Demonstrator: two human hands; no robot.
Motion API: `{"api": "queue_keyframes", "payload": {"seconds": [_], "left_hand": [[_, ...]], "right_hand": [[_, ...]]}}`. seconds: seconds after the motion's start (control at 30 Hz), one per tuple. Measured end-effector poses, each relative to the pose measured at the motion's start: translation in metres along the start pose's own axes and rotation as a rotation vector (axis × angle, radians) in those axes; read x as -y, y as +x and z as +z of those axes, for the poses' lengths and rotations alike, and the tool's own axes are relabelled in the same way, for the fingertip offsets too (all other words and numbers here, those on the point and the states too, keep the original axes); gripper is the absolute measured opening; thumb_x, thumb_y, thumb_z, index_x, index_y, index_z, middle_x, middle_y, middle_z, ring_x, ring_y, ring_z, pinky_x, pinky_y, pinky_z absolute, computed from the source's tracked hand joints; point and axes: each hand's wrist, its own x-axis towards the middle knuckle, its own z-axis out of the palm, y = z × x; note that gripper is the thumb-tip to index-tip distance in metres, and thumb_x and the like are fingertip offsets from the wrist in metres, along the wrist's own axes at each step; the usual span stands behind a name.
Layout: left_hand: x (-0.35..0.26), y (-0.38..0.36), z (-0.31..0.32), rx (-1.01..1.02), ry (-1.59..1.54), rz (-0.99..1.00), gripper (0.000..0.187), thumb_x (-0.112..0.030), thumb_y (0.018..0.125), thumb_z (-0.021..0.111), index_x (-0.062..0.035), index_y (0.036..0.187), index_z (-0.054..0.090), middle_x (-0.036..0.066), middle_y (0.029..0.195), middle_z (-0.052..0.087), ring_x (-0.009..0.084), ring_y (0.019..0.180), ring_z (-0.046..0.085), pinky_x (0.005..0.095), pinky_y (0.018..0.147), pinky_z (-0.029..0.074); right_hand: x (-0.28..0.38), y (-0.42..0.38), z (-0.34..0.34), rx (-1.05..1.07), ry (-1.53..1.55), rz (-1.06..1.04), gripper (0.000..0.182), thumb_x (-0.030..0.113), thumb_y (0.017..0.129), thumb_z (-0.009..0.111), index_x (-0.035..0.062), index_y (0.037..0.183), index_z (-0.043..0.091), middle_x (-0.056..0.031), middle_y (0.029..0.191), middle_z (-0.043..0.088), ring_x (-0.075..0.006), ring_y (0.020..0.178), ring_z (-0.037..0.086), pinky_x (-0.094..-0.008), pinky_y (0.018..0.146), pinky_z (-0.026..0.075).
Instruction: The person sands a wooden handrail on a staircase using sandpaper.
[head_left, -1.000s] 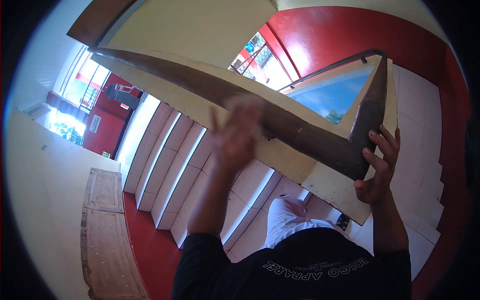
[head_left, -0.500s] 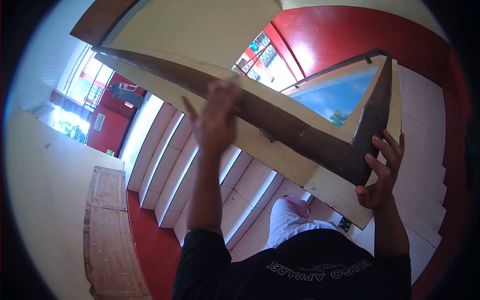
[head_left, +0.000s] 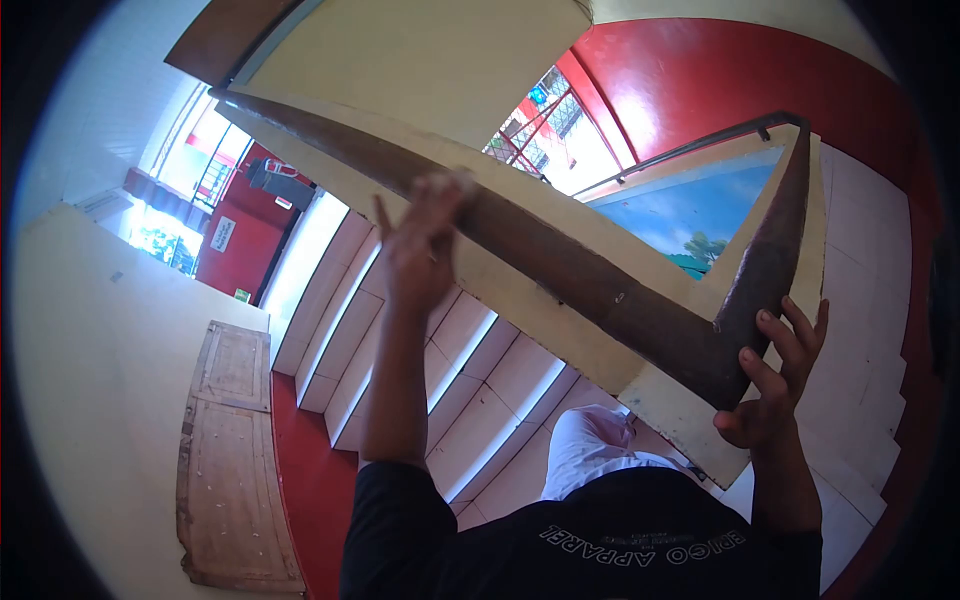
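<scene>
A dark brown handrail [head_left: 560, 265] runs diagonally along the top of a cream wall and bends sharply at the lower right. My left hand [head_left: 425, 240] is over the rail's middle stretch, its fingertips blurred around something small and pale that I cannot make out. The thumb side stands apart from the other fingers. At the bend, my right hand [head_left: 775, 375] rests against the rail with its fingers spread and nothing held in it.
White tiled stairs [head_left: 470, 400] lie beyond the rail at the lower left, with more steps [head_left: 865, 300] at the right. A worn wooden panel [head_left: 230, 450] stands at the left. A blue mural [head_left: 690, 210] shows behind the bend.
The whole view has shifted, so the rail and stairs sit slightly further right. My left hand has moved a little along the rail; my right hand stays at the bend.
</scene>
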Motion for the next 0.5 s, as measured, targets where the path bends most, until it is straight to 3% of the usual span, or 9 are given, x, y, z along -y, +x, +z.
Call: {"api": "queue_keyframes", "payload": {"seconds": [0.03, 0.1, 0.17, 0.2, 0.3, 0.4, 0.43, 0.5], "left_hand": [[0.009, 0.005, 0.001, -0.119, -0.104, -0.111, 0.037, -0.003, 0.093, 0.053, -0.0143, 0.126, 0.067, 0.005, 0.133, 0.064, 0.0316, 0.136, 0.049, 0.0573, 0.120, 0.007], [-0.010, -0.009, 0.023, -0.194, -0.093, -0.091, 0.033, -0.008, 0.096, 0.051, -0.0134, 0.124, 0.067, 0.005, 0.132, 0.065, 0.0332, 0.135, 0.049, 0.0596, 0.119, 0.009], [-0.064, -0.038, 0.038, -0.138, -0.278, 0.191, 0.034, -0.012, 0.093, 0.051, -0.0171, 0.121, 0.070, 0.003, 0.130, 0.066, 0.0301, 0.135, 0.050, 0.0626, 0.119, 0.009], [-0.087, -0.053, 0.031, 0.080, -0.243, 0.308, 0.035, -0.010, 0.090, 0.052, -0.0194, 0.118, 0.072, 0.002, 0.131, 0.066, 0.0289, 0.135, 0.050, 0.0620, 0.120, 0.006], [-0.071, -0.037, 0.023, -0.059, -0.031, 0.180, 0.036, -0.012, 0.090, 0.055, -0.0200, 0.122, 0.070, 0.002, 0.131, 0.065, 0.0291, 0.134, 0.051, 0.0616, 0.120, 0.002], [-0.025, -0.008, 0.004, -0.144, 0.141, -0.324, 0.030, -0.018, 0.101, 0.050, -0.0089, 0.127, 0.063, 0.011, 0.137, 0.060, 0.0316, 0.137, 0.046, 0.0569, 0.119, -0.003], [-0.002, -0.015, 0.000, -0.200, 0.123, -0.416, 0.034, -0.021, 0.104, 0.046, -0.0142, 0.134, 0.059, 0.006, 0.142, 0.057, 0.0294, 0.141, 0.042, 0.0589, 0.119, -0.002], [0.002, -0.035, -0.007, -0.561, -0.228, -0.503, 0.040, -0.023, 0.105, 0.047, 0.0037, 0.134, 0.053, 0.017, 0.133, 0.059, 0.0292, 0.126, 0.054, 0.0466, 0.109, 0.030]], "right_hand": [[-0.001, 0.000, 0.000, 0.001, -0.004, -0.003, 0.059, 0.072, 0.092, 0.039, 0.0238, 0.125, 0.046, -0.0137, 0.131, 0.051, -0.0412, 0.128, 0.046, -0.0730, 0.112, 0.016], [-0.001, -0.001, -0.001, 0.012, -0.005, -0.008, 0.059, 0.072, 0.092, 0.038, 0.0238, 0.125, 0.046, -0.0138, 0.131, 0.051, -0.0413, 0.128, 0.046, -0.0730, 0.112, 0.016], [-0.002, 0.000, -0.001, 0.010, -0.008, -0.010, 0.059, 0.072, 0.092, 0.038, 0.0238, 0.125, 0.046, -0.0140, 0.131, 0.051, -0.0414, 0.128, 0.046, -0.0729, 0.112, 0.017], [-0.002, 0.001, -0.002, 0.012, -0.006, -0.011, 0.059, 0.072, 0.092, 0.038, 0.0237, 0.125, 0.046, -0.0141, 0.131, 0.051, -0.0414, 0.128, 0.046, -0.0728, 0.112, 0.017], [-0.003, 0.000, -0.002, 0.016, -0.006, -0.006, 0.059, 0.072, 0.092, 0.039, 0.0236, 0.126, 0.046, -0.0144, 0.131, 0.051, -0.0414, 0.128, 0.046, -0.0720, 0.112, 0.016], [-0.002, -0.003, 0.000, 0.015, 0.002, -0.006, 0.059, 0.072, 0.092, 0.039, 0.0235, 0.126, 0.046, -0.0147, 0.131, 0.051, -0.0414, 0.129, 0.045, -0.0709, 0.113, 0.017], [-0.003, -0.002, 0.000, 0.005, 0.000, -0.009, 0.060, 0.072, 0.092, 0.039, 0.0235, 0.126, 0.046, -0.0147, 0.131, 0.051, -0.0414, 0.129, 0.045, -0.0706, 0.113, 0.017], [-0.002, -0.001, -0.001, 0.017, 0.002, -0.003, 0.060, 0.072, 0.092, 0.039, 0.0236, 0.127, 0.045, -0.0146, 0.131, 0.051, -0.0413, 0.129, 0.045, -0.0702, 0.113, 0.017]]}}
